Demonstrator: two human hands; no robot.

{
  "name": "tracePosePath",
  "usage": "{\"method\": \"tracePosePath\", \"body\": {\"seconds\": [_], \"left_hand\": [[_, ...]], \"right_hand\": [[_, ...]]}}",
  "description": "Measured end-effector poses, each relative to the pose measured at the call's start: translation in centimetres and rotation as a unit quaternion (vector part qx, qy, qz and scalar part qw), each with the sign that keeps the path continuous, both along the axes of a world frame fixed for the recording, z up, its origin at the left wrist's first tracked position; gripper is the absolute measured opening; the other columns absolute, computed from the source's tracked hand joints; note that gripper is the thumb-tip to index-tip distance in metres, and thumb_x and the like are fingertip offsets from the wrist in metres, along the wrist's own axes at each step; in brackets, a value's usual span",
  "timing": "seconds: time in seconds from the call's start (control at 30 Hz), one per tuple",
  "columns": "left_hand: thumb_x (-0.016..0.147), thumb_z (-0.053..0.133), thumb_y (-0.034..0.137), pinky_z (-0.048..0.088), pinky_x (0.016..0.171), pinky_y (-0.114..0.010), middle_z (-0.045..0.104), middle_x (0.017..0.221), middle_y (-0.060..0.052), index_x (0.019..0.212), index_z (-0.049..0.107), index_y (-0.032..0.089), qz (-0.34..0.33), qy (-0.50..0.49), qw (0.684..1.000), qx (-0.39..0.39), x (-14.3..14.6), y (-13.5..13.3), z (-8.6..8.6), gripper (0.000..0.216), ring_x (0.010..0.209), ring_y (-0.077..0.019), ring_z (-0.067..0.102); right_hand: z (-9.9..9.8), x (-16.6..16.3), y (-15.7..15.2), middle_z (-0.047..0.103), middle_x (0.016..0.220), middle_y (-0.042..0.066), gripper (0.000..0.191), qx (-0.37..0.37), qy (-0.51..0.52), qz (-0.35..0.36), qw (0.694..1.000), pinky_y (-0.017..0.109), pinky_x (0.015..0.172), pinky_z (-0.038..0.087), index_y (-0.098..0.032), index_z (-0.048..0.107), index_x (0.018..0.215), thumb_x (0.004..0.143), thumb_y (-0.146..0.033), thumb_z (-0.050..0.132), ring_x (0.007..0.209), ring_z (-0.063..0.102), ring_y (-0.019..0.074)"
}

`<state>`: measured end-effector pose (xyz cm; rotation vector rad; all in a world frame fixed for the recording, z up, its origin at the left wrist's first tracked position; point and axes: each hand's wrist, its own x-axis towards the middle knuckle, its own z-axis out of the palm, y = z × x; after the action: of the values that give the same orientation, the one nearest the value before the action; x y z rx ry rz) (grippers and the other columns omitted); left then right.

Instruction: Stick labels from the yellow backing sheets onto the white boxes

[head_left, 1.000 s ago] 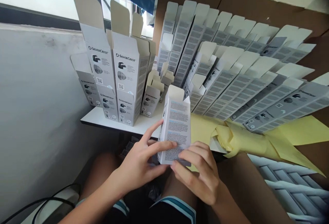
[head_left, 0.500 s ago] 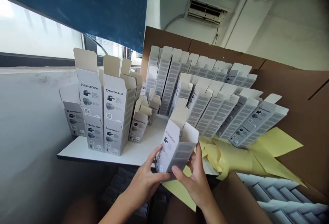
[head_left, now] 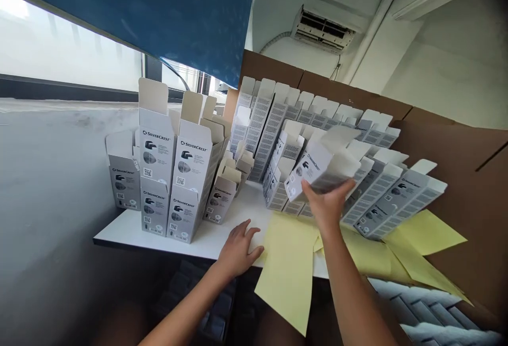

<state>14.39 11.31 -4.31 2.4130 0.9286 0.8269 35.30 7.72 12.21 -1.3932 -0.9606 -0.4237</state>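
Note:
My right hand (head_left: 328, 203) grips a grey-and-white SilverCrest carton (head_left: 319, 167) from below, holding it tilted against the leaning rows of folded cartons (head_left: 369, 176) at the back right. The carton is slightly blurred. My left hand (head_left: 238, 248) rests on the front edge of the white tabletop (head_left: 198, 237) with its fingers spread, holding nothing. It lies just left of a yellow paper sheet (head_left: 289, 266) that hangs over the table edge.
Upright open-topped cartons (head_left: 174, 176) stand stacked at the left of the table near the grey wall. A brown cardboard wall (head_left: 456, 176) backs the leaning rows. More yellow paper (head_left: 420, 245) lies at the right. White moulded trays (head_left: 444, 309) sit lower right.
My right hand has carried the carton up and to the right, onto the leaning rows. My left hand let go of it and dropped to the table edge. The yellow sheet now shows more.

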Motion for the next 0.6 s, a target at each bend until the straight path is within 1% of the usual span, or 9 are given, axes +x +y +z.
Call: {"method": "tracePosePath", "body": {"seconds": [0.1, 0.2, 0.27, 0.4, 0.6], "left_hand": [[0.09, 0.066, 0.035, 0.033, 0.12, -0.053, 0.048, 0.152, -0.018, 0.129, 0.064, 0.018, -0.008, 0.064, 0.998, 0.005, 0.4, -0.1, 0.0, 0.042, 0.143, -0.0363, 0.043], [0.088, 0.069, 0.036, 0.029, 0.122, -0.052, 0.052, 0.149, -0.017, 0.125, 0.067, 0.018, -0.011, 0.075, 0.997, 0.01, 0.5, -0.2, 0.0, 0.042, 0.145, -0.0362, 0.041], [0.087, 0.07, 0.038, 0.029, 0.122, -0.052, 0.053, 0.148, -0.016, 0.124, 0.068, 0.019, -0.01, 0.075, 0.997, 0.008, 0.4, -0.2, -0.1, 0.042, 0.145, -0.0364, 0.04], [0.086, 0.07, 0.04, 0.03, 0.122, -0.051, 0.053, 0.148, -0.016, 0.122, 0.069, 0.018, -0.009, 0.078, 0.997, 0.005, 0.4, -0.1, 0.0, 0.042, 0.145, -0.0367, 0.04], [0.087, 0.068, 0.04, 0.029, 0.122, -0.05, 0.053, 0.148, -0.017, 0.124, 0.068, 0.018, -0.01, 0.075, 0.997, 0.005, 0.3, -0.2, 0.1, 0.043, 0.145, -0.0363, 0.04]], "right_hand": [[2.1, 0.7, 3.1, 0.049, 0.142, 0.028, 0.103, -0.047, -0.034, -0.065, 0.996, 0.052, 0.106, 0.044, -0.012, 0.026, 0.141, 0.06, -0.046, 0.079, 0.131, 0.052, 0.0401], [2.8, 1.0, 5.5, 0.038, 0.151, 0.028, 0.105, -0.082, -0.054, -0.093, 0.991, 0.052, 0.11, 0.04, -0.012, 0.02, 0.146, 0.064, -0.045, 0.077, 0.139, 0.043, 0.0403], [2.8, 0.9, 6.6, 0.036, 0.152, 0.028, 0.106, -0.097, -0.063, -0.091, 0.989, 0.052, 0.11, 0.04, -0.011, 0.019, 0.147, 0.065, -0.045, 0.076, 0.14, 0.041, 0.0403], [2.3, 0.5, 8.0, 0.036, 0.151, 0.028, 0.106, -0.092, -0.082, -0.087, 0.989, 0.051, 0.111, 0.039, -0.009, 0.02, 0.148, 0.066, -0.046, 0.076, 0.14, 0.04, 0.04], [1.7, 0.7, 9.5, 0.035, 0.153, 0.028, 0.106, -0.11, -0.046, -0.085, 0.989, 0.051, 0.112, 0.038, -0.01, 0.02, 0.148, 0.065, -0.046, 0.076, 0.14, 0.041, 0.0396]]}}
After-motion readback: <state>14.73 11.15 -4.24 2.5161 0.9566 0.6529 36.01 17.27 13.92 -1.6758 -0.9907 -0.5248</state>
